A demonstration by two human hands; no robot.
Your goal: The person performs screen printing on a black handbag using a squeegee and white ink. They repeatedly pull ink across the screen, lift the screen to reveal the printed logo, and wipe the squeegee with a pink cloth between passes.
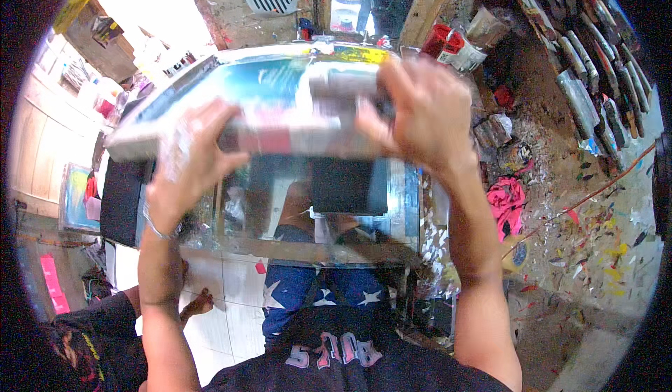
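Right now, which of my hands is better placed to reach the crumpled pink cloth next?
Probably your right hand: it is on the same side as the crumpled pink cloth. Your left hand is farther off, by the left part of the blue framed screen. Blur hides both grips.

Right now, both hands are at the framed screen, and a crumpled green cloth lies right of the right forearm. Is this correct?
Not quite: the head view shows that the crumpled cloth is pink, not green. The rest holds: left hand and right hand are at the framed screen.
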